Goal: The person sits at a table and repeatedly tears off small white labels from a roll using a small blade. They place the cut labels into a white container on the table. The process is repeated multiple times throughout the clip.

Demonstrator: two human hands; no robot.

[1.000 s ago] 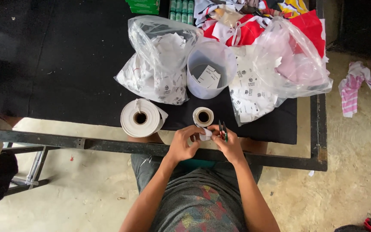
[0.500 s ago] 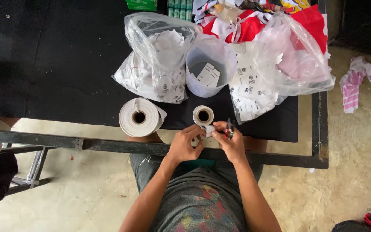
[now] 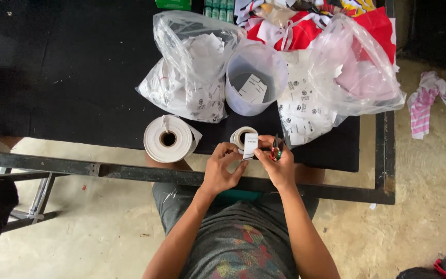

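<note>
Both my hands meet at the near edge of a black table [image 3: 78, 93]. My left hand [image 3: 222, 168] and my right hand [image 3: 277, 165] pinch a small white printed label [image 3: 250, 145] between their fingertips. My right hand also grips small red-handled snips [image 3: 275, 151]. Just behind the label lies a small roll of white label tape [image 3: 241, 137]. A larger white roll [image 3: 169, 138] lies to its left. A translucent white bucket [image 3: 256, 77] with a label inside stands behind the rolls.
Clear plastic bags of cut labels sit left [image 3: 192, 67] and right [image 3: 347, 67] of the bucket. Red and white cloth [image 3: 305, 26] is heaped at the far edge. A metal frame bar [image 3: 130, 173] runs under the table. A striped rag [image 3: 429, 101] lies on the floor.
The hands have shifted slightly right of the small roll, and a cut label is now held up between the fingertips.
</note>
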